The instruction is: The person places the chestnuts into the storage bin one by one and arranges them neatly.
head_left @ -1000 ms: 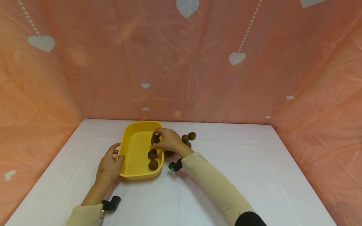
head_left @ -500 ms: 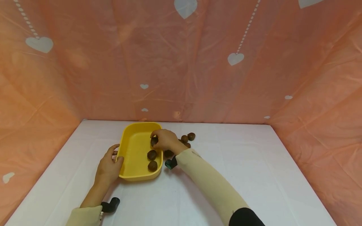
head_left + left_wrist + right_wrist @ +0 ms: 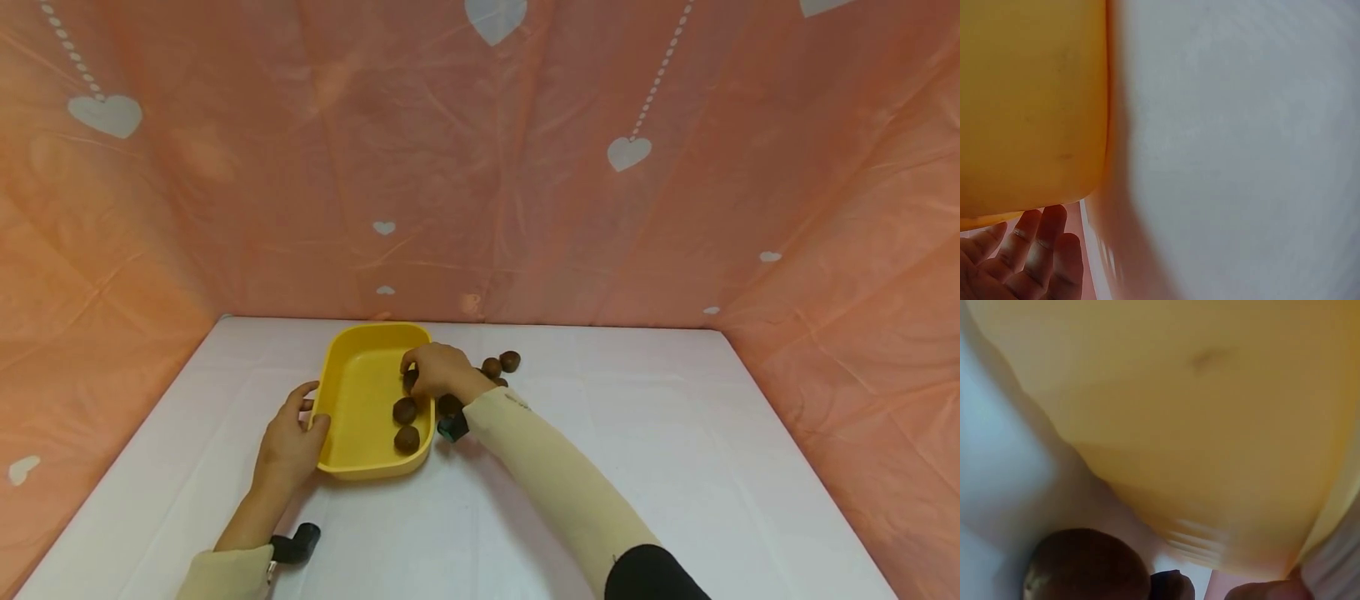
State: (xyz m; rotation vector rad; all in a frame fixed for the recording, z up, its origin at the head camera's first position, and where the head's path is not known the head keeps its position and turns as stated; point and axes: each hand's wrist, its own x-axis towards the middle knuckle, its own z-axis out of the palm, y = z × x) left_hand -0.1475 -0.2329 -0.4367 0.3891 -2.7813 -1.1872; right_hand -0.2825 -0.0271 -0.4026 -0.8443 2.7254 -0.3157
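Observation:
A yellow tray (image 3: 352,417) stands at the left of the white table. My left hand (image 3: 291,442) holds its left side, thumb over the rim and fingers against the outer wall; in the left wrist view the fingertips (image 3: 1054,219) touch the tray's wall. My right hand (image 3: 442,371) reaches over the right rim and pinches a brown chestnut (image 3: 409,382) low inside the tray. Two more chestnuts, a middle one (image 3: 404,410) and a near one (image 3: 407,439), lie in line below it along the tray's right wall.
Several loose chestnuts (image 3: 510,361) lie on the table right of the tray, some partly hidden by my right hand and wrist. One chestnut (image 3: 1088,565) looms beside the tray in the right wrist view. A pink cloth with hearts (image 3: 555,208) hangs behind the table (image 3: 637,417).
My right hand has lowered the pinched chestnut slightly toward the chestnuts in the tray. The left hand and tray have stayed in place.

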